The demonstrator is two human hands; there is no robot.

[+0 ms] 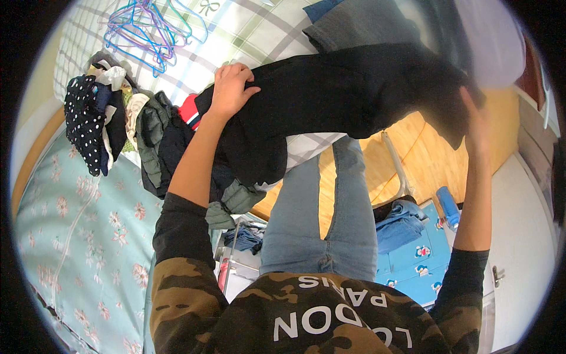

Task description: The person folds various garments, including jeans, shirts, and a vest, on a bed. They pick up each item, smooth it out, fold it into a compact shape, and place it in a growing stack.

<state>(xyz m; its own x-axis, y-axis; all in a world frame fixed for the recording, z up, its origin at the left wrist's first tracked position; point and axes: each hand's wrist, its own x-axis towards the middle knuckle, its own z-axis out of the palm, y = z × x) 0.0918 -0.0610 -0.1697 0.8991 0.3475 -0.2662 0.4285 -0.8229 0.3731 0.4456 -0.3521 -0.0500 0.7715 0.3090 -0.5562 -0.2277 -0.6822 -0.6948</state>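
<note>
A long black garment [330, 88] stretches across in front of me, over the near edge of the bed; its exact kind is hard to tell. At its left end, my left hand [233, 88] has its fingers bent over the cloth, thumb just below them, gripping it. My right hand [476, 118] holds the garment's right end up and out over the floor; motion blurs that hand and the cloth by it. Under the black garment's left part lie a dark green garment [154, 133] and a red piece of clothing [188, 110].
Blue and purple hangers [150, 35] lie on the checked bedding [236, 26]. A polka-dot garment [85, 121] sits in the left pile, grey clothing [354, 26] at the back. Below right, jeans [401, 227] rest on a blue cabinet [413, 256] beside a blue bottle [448, 203].
</note>
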